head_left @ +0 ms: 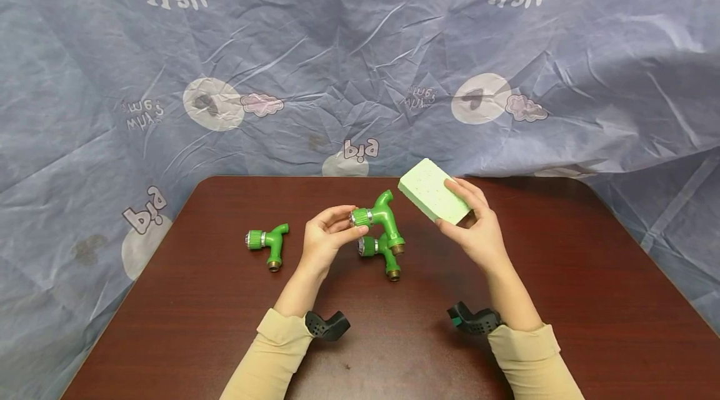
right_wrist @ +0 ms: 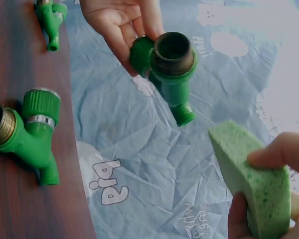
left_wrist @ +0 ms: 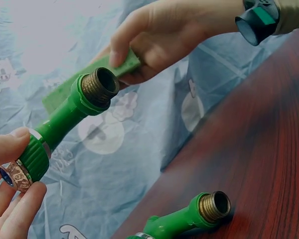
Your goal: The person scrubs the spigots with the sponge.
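A green tap [head_left: 378, 217] is pinched at its knob by the left hand [head_left: 326, 241]; a sponge [head_left: 434, 191], gripped by the right hand [head_left: 477, 231] at 3 o'clock, is best wiped firmly along the steadied body.

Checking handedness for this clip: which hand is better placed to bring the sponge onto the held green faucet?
Right. The right hand already grips the light-green rectangular sponge, raised just beside the green plastic faucet with brass thread. The left hand is occupied pinching that faucet's knob.
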